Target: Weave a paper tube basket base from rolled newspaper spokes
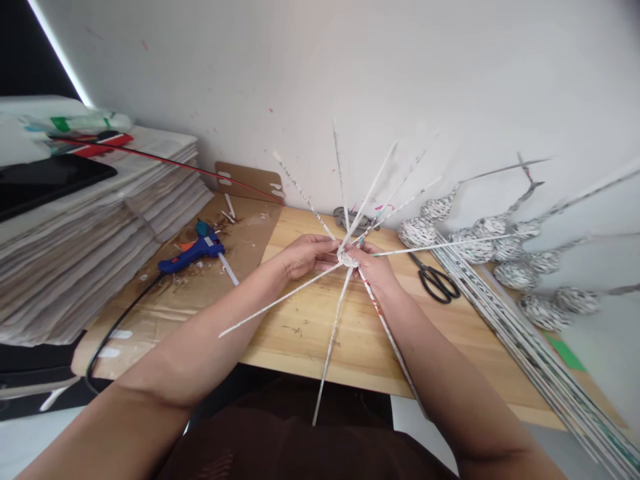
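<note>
Both hands hold a small round woven paper base (349,257) above the wooden table. Several thin rolled newspaper tubes, such as this spoke (331,337), fan out from it in all directions. My left hand (309,257) grips the left side of the base, its fingers partly behind it. On the right side, my right hand (375,265) pinches the base with the thumb on top. One tube with red print (374,300) hangs down along my right forearm.
A blue glue gun (195,250) lies on cardboard at left, beside a tall newspaper stack (165,193). Black scissors (436,283) rest right of my hands. A bundle of paper tubes (515,333) and several woven gourd shapes (517,273) fill the right side. The wall (310,80) stands behind.
</note>
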A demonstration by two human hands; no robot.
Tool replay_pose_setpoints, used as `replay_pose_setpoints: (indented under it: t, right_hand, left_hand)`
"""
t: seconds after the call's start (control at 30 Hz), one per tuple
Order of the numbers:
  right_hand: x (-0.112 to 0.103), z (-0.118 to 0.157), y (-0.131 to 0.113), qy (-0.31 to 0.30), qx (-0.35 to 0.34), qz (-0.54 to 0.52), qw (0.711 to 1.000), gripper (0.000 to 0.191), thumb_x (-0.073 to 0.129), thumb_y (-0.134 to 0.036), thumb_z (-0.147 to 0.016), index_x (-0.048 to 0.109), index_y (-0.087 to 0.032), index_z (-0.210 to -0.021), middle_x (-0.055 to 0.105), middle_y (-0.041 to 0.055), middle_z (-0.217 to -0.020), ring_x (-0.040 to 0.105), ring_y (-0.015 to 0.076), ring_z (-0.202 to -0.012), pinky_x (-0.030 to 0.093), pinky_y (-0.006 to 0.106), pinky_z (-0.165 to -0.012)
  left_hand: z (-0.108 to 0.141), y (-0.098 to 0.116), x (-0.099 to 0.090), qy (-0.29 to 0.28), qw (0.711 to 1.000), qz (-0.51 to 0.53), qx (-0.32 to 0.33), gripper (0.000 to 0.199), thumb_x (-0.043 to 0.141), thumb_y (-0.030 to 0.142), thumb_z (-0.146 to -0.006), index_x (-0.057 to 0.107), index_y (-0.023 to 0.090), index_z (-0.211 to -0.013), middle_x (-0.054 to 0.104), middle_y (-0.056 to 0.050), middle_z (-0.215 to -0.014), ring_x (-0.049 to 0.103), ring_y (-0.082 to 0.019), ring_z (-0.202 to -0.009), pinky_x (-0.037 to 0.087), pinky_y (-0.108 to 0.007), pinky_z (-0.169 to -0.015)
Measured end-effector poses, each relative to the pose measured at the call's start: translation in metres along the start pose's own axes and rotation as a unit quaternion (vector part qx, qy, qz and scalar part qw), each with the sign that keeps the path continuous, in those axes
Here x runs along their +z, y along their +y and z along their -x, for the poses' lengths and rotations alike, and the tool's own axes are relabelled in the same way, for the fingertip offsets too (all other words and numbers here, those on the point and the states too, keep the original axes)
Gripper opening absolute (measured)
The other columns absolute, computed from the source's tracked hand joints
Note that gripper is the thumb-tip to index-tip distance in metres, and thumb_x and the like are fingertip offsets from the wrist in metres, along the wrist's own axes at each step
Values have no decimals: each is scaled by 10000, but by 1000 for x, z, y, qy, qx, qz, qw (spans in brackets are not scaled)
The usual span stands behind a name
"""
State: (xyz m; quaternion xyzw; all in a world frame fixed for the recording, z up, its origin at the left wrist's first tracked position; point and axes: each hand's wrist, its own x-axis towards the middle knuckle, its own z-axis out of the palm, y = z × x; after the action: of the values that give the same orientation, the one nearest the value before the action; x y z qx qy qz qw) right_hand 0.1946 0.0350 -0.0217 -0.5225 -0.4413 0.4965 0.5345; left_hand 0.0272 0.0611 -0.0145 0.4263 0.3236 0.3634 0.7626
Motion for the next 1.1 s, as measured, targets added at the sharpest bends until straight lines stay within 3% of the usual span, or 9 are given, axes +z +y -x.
replay_pose_setpoints:
  t: [0.2, 0.4, 0.63, 0.87, 0.97, 1.1]
  right_hand:
    - [8, 8, 3, -6, -9, 39, 999, 306, 792, -426, -608, 641, -179, -707, 598, -33, -534, 468, 93, -386, 339, 208, -299]
    - [7, 5, 1, 2, -6, 2, 1000, 339, 797, -468, -595, 645, -170, -649, 602, -9, -522, 494, 112, -402, 396, 242, -327]
    - [6, 6, -4, -2, -15, -6, 1000, 340, 834, -442, -577, 648, -174, -673, 627, 0, -557, 506, 117, -424, 383, 239, -335]
    - [4, -7, -22, -70, 4, 20, 997, 378, 860, -461, -533, 653, -165, -646, 613, -8, -533, 449, 80, -393, 304, 208, -327]
    - [4, -18, -31, -107, 24, 40, 993, 426, 881, -481, -472, 652, -158, -629, 598, -17, -511, 420, 66, -371, 252, 195, -314]
    - [7, -21, -30, -109, 38, 37, 993, 410, 872, -476, -516, 676, -150, -668, 601, -17, -521, 407, 57, -375, 207, 190, -317]
  left_hand:
    - [-4, -10, 8, 92, 995, -13, 37, 370, 930, 279, -444, 684, 110, -663, 657, -42, -615, 594, -124, -542, 482, -240, -525]
    - [-4, -7, 12, 123, 990, -7, 62, 321, 899, 199, -467, 697, 117, -704, 689, -58, -681, 639, -159, -621, 521, -302, -626]
    - [-5, -4, 10, 136, 984, 6, 113, 342, 882, 227, -461, 656, 131, -699, 683, -40, -674, 648, -165, -623, 521, -314, -646]
    - [-6, -2, 9, 109, 986, 18, 123, 304, 868, 234, -470, 681, 114, -678, 673, -47, -639, 636, -160, -599, 515, -312, -666]
    - [-7, -1, 8, 123, 982, 32, 139, 282, 865, 219, -460, 688, 113, -652, 680, -51, -648, 640, -163, -617, 515, -313, -692]
    - [-8, 1, 4, 111, 984, 32, 139, 234, 846, 178, -466, 708, 117, -645, 696, -56, -665, 640, -157, -628, 505, -299, -700]
